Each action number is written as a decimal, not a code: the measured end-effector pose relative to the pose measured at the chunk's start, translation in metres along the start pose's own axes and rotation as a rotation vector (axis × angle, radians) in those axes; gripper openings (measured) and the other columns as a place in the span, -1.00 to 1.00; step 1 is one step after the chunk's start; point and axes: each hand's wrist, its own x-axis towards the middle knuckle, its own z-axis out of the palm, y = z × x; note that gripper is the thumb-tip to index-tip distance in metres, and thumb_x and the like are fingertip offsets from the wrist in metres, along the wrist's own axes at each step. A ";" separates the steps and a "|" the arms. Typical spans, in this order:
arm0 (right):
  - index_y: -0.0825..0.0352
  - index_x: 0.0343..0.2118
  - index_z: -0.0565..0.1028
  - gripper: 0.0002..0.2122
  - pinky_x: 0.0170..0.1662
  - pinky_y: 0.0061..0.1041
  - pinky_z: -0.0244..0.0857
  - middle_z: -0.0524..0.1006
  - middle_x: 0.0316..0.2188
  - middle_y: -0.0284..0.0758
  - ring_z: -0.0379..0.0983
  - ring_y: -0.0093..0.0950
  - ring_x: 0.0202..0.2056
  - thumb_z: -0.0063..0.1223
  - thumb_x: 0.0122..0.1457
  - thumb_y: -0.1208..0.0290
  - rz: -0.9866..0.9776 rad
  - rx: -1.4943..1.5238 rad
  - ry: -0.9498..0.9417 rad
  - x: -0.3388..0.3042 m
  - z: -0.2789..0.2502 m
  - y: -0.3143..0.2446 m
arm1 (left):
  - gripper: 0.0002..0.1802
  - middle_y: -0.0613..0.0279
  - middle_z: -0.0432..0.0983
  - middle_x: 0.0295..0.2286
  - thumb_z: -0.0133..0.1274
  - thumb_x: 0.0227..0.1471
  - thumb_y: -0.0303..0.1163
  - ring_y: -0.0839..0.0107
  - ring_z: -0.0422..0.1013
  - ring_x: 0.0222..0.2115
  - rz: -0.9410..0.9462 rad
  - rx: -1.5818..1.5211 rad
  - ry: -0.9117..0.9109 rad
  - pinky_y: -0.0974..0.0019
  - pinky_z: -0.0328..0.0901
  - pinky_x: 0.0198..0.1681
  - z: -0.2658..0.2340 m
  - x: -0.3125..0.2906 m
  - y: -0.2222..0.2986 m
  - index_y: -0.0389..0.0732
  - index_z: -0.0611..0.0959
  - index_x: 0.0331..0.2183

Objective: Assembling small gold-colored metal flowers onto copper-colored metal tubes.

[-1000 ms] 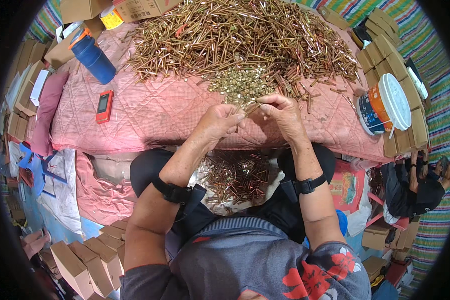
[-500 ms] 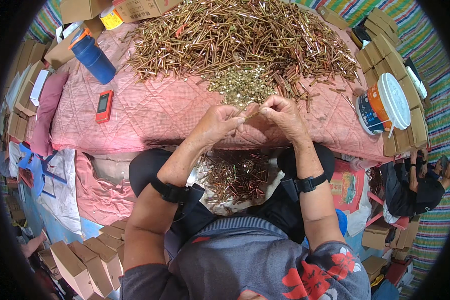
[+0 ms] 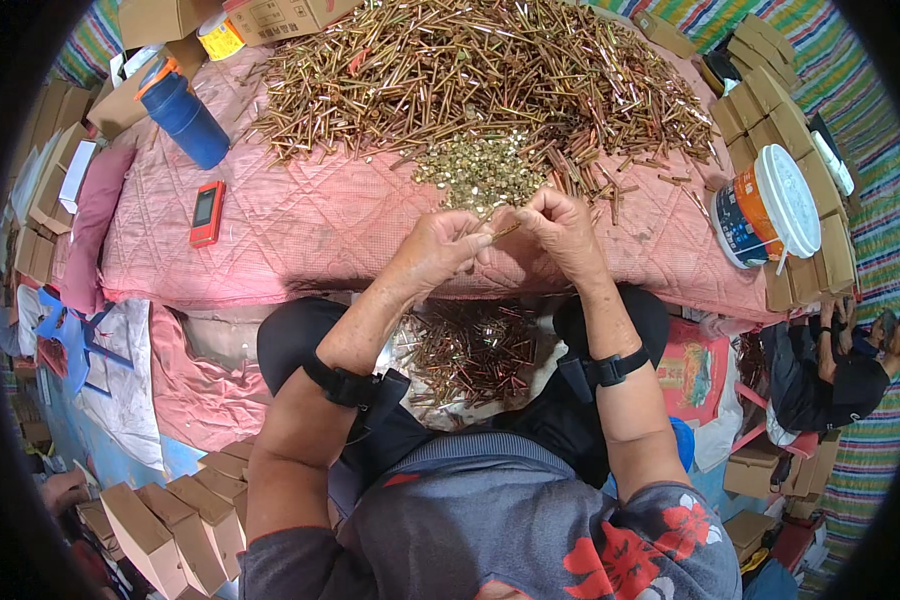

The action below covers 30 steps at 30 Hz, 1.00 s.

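Observation:
Above the near edge of the pink cloth, both my hands are raised close together. My left hand (image 3: 444, 248) pinches a thin brass-coloured metal rod (image 3: 507, 232) between thumb and fingers, its end pointing toward the right. Just beside that end, my right hand (image 3: 562, 232) has its thumb and fingers pressed together; whatever they hold is too small to make out. Right behind my hands lies a heap of small shiny nut-like pieces (image 3: 475, 172). Beyond it spreads a large pile of similar brass-coloured rods (image 3: 470, 75).
More rods (image 3: 475, 355) lie below the table edge between my knees. At left are a blue bottle (image 3: 185, 118) and a red device with a screen (image 3: 206, 213). A white-lidded bucket (image 3: 767, 207) stands at right by stacked cardboard boxes (image 3: 835, 262). Another person (image 3: 850, 375) sits far right.
My right hand has shifted slightly up and away from the rod's end, so more of the rod shows. My left hand has barely moved.

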 end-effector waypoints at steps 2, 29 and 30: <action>0.34 -0.42 0.52 -0.90 -0.52 -0.77 0.11 0.40 -0.61 -0.56 0.22 -0.79 -0.58 0.13 0.12 0.42 -0.141 -0.326 0.084 0.002 -0.002 0.009 | -0.83 0.31 0.50 -0.58 0.07 0.10 -0.33 0.74 0.19 -0.71 0.000 0.014 -0.005 0.65 0.03 -0.69 0.002 0.001 0.000 -0.25 0.54 -0.39; 0.35 -0.47 0.48 -0.91 -0.49 -0.58 0.27 0.47 -0.52 -0.42 0.35 -0.60 -0.55 0.13 0.09 0.48 -0.179 -0.356 0.376 0.003 -0.010 -0.014 | -0.76 0.37 0.49 -0.55 0.04 0.12 -0.31 0.75 0.20 -0.68 -0.080 0.210 -0.118 0.63 0.09 -0.63 -0.005 -0.001 0.001 -0.29 0.58 -0.25; 0.35 -0.47 0.48 -0.91 -0.49 -0.58 0.27 0.47 -0.52 -0.42 0.35 -0.60 -0.55 0.13 0.09 0.48 -0.179 -0.359 0.380 0.004 -0.020 -0.012 | -0.72 0.38 0.48 -0.55 0.02 0.13 -0.29 0.75 0.20 -0.67 -0.059 0.193 -0.064 0.64 0.08 -0.63 -0.004 0.001 0.002 -0.30 0.58 -0.21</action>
